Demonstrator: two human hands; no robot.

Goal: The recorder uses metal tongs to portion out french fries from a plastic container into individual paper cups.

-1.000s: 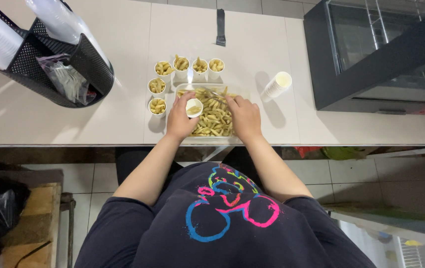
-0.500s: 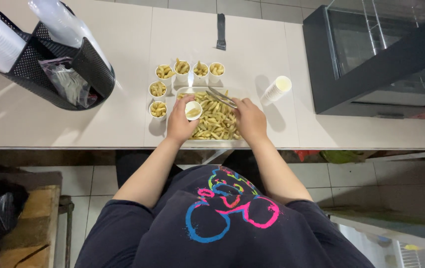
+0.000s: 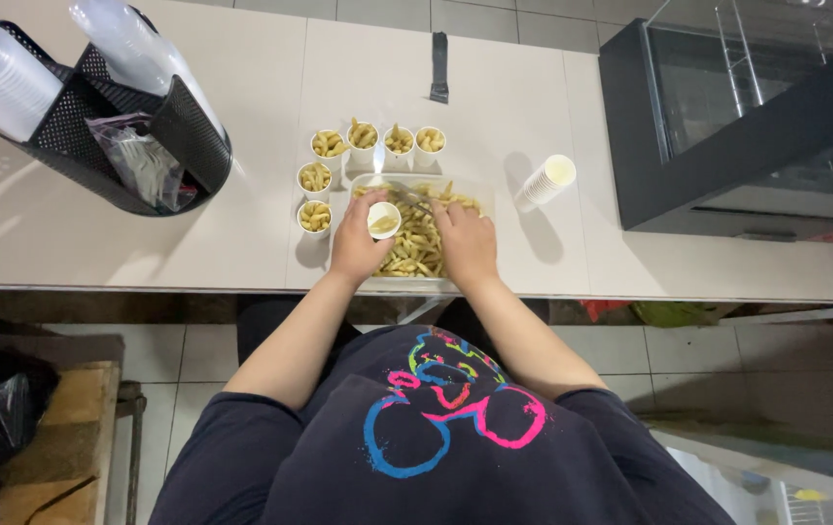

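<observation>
A clear rectangular tray (image 3: 482, 199) full of pale yellow fries (image 3: 418, 245) lies at the counter's near edge. My left hand (image 3: 356, 248) holds a small white paper cup (image 3: 383, 220) with a few fries in it over the tray's left side. My right hand (image 3: 467, 243) grips metal tongs (image 3: 410, 196) that reach left into the fries toward the cup. Several small filled cups (image 3: 329, 145) stand in an L-shaped row along the tray's left and far sides.
A stack of empty white paper cups (image 3: 546, 183) lies on its side right of the tray. A black mesh basket (image 3: 110, 136) with clear plastic cups and bags sits far left. A dark glass display case (image 3: 747, 117) fills the right. A black scraper (image 3: 439, 66) lies farther back.
Both hands have stayed over the tray. The cup in my left hand has tipped slightly and the tongs have shifted toward it with fries.
</observation>
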